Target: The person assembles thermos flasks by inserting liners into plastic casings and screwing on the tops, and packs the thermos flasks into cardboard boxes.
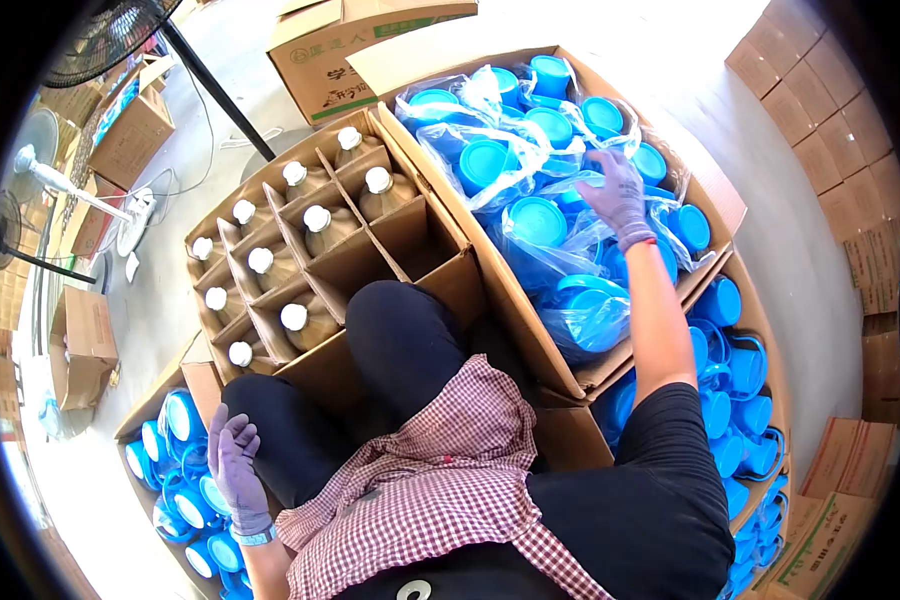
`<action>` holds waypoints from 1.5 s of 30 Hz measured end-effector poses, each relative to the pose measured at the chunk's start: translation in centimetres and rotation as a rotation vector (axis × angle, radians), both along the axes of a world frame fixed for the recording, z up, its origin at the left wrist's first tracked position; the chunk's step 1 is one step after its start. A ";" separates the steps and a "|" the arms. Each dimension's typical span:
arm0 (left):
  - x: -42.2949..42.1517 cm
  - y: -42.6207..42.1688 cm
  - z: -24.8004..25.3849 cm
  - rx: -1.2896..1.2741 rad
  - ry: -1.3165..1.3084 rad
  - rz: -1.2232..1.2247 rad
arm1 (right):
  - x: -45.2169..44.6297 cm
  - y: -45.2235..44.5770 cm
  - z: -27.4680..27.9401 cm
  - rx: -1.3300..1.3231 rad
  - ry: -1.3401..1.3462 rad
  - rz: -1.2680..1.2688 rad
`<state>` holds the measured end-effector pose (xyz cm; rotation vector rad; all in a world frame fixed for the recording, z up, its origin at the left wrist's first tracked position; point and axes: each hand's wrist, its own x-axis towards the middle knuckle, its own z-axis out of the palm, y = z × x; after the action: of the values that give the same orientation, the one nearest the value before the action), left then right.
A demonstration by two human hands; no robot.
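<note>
My right hand (618,198), in a thin purple glove, reaches into a cardboard carton (515,285) filled with round blue plastic caps (538,222) in clear plastic bags. Its fingers are apart over the bags; whether they touch the plastic I cannot tell. My left hand (235,468), gloved the same way, hovers beside my knee with fingers loosely spread and nothing in it. Close to it are blue caps with loop handles (192,505). Before my knees stands a divided carton (410,215) with several brownish bottles with white caps (315,225) upright in its cells.
More blue caps with loops (742,370) fill a carton on the right. A printed box (350,60) stands at the back. Fans (130,205) and cables are on the floor at left. Stacked boxes (820,120) line the right side.
</note>
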<state>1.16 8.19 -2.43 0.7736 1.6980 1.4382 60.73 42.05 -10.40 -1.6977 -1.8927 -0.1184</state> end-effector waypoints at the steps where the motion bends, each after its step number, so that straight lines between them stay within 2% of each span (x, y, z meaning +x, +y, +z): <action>1: -0.3 -0.1 0.0 0.002 -0.015 0.002 | 1.3 -0.8 0.3 -0.063 -0.133 -0.124; 4: -0.9 -0.1 -0.4 0.008 -0.053 -0.007 | 5.5 -0.5 -1.5 -0.495 0.033 -0.110; 7: -0.8 -0.3 -0.5 0.018 -0.057 -0.013 | 7.4 0.6 0.7 -0.625 -0.073 0.030; 8: -0.4 -0.2 0.0 0.039 -0.070 -0.018 | 7.6 0.9 1.7 -0.566 0.018 -0.010; 9: -0.2 -0.4 0.2 0.055 -0.081 -0.020 | 8.0 1.4 3.1 -0.392 0.020 0.001; 11: -0.4 -1.1 0.1 0.065 -0.080 -0.021 | 8.1 2.6 8.8 -0.282 0.186 0.016; 13: -0.8 -2.1 -0.5 0.054 -0.092 -0.021 | 6.3 1.5 14.8 -0.238 0.038 -0.032; 14: -1.1 -2.3 -0.9 0.074 -0.113 -0.017 | 6.0 1.5 16.6 -0.380 -0.014 -0.051; 17: -1.5 -3.2 -0.7 0.109 -0.138 -0.003 | 8.3 2.7 19.5 -0.232 -0.050 -0.054; 19: -1.8 -4.0 -0.6 0.127 -0.143 0.013 | 12.1 5.0 19.9 0.115 0.277 -0.032; 20: -2.0 -4.2 -0.6 0.140 -0.144 0.014 | 9.3 1.4 25.6 -0.112 0.197 0.000; 21: -2.2 -4.4 -0.7 0.137 -0.143 0.018 | 8.3 0.6 27.7 -0.047 0.189 -0.054; 23: -2.6 -4.7 -0.8 0.133 -0.140 0.026 | 2.4 -4.4 33.9 -0.115 0.123 -0.059; 27: -1.3 -3.2 0.9 0.198 -0.076 -0.117 | -7.6 -12.1 39.4 0.022 0.144 0.250; 29: 0.7 -1.7 3.4 0.303 -0.005 -0.241 | -13.5 -17.7 43.0 -0.143 0.095 0.358; 30: 1.6 -1.1 4.6 0.354 0.024 -0.293 | -14.5 -18.8 44.2 -0.037 -0.091 0.485; 33: 3.1 0.3 8.5 0.522 0.040 -0.420 | -19.4 -22.5 47.6 0.033 -0.348 1.018; 34: 3.5 0.7 10.1 0.581 0.113 -0.413 | -21.2 -22.6 49.2 -0.031 -0.477 1.225; 37: 3.8 1.4 14.2 0.710 0.354 -0.397 | -27.0 -23.4 49.8 0.104 -0.731 1.526; 38: 3.7 1.6 14.7 0.759 0.352 -0.425 | -28.8 -23.7 48.7 0.319 -0.787 1.503; 41: 3.2 2.6 14.3 0.771 0.156 -0.618 | -34.1 -22.7 44.8 0.802 -0.872 1.505; 42: 3.7 1.6 16.0 0.710 -0.027 -0.705 | -35.5 -21.5 43.8 0.933 -0.798 1.591; 43: 2.7 2.1 14.4 0.669 -0.059 -0.736 | -36.8 -21.0 42.5 1.124 -0.753 1.559; 45: 1.4 3.2 10.7 0.592 -0.100 -0.767 | -38.1 -19.9 40.9 0.982 -0.879 1.436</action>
<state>2.59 11.36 8.31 1.4449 0.7228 1.3628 22.66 22.14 30.47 0.6008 -2.4665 -1.0666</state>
